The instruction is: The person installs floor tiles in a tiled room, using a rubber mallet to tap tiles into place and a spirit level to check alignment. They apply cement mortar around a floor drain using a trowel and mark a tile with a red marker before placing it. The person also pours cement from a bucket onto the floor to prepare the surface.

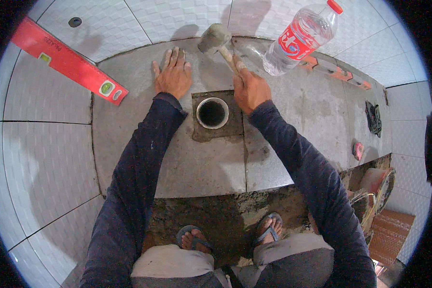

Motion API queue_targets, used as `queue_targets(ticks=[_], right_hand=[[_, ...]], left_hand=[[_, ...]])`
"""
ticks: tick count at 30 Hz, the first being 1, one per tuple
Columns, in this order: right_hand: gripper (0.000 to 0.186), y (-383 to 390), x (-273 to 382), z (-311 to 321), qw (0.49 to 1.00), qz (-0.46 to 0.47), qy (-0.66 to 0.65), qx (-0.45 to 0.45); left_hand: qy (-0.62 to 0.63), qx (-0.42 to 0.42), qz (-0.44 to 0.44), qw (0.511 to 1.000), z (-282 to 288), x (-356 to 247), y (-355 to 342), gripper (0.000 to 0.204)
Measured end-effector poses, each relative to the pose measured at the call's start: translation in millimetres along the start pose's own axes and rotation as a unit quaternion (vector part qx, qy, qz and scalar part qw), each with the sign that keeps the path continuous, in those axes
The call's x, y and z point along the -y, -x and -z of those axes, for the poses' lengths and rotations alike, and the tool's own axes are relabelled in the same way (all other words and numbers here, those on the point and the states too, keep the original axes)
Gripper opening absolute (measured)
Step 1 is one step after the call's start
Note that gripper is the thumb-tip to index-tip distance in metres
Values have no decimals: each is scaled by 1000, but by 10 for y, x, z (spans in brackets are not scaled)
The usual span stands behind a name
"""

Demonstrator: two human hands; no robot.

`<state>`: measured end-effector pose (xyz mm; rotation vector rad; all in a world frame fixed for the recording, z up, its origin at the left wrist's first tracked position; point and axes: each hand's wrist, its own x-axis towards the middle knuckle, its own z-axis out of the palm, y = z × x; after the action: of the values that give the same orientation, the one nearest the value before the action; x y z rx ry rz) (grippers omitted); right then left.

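Presently, the handle of a mallet (215, 39) is enclosed by the right hand (252, 92), with the fingers wrapped fully around it. The grey head is pointed to the far left of that hand; whether floor contact is made by it cannot be told. Nothing is held by the left hand (174, 77), which is laid palm down, fingers extended and slightly parted, on a grey floor tile (197, 168).

Between the hands, on the near side, a round pipe opening (212, 127) with a pale rim is set in a square cutout; its interior is dark and no contents can be made out. Beyond the right hand, a clear bottle (300, 36) with a red cap and red label is placed; its fill level cannot be read.

A red spirit level (72, 62) is seen against the left wall, its lower end near the floor. An orange level (338, 73) is positioned along the far right wall. Farther right, a crumpled black item (373, 118) and a small pink-red object (357, 150) are noted. At near right, a bucket (373, 180) is partly shown, contents unclear.
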<state>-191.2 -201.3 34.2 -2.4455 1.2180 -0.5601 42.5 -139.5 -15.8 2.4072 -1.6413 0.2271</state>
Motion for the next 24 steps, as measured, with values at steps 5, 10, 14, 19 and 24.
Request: queue_targets(ticks=[5,10,14,19,24], right_hand=[[36,-111,30,16,1000,11,3,20],[29,-181,131,29,998,-2,49,33],[28,-223,151,17,1000,4,21,17],[28,-255,124,29,1000,24,-3,-12],[31,-346,139,51,998,7,19,51]], left_hand=[[-17,14,1,1000,6,0,-14,53],[-4,4,1,1000,14,0,-11,53],[-4,-3,1,1000,-6,4,-11,53],[-21,2,3,1000,11,10,-11,53],[0,-21,2,1000,-18,-3,-20,52]])
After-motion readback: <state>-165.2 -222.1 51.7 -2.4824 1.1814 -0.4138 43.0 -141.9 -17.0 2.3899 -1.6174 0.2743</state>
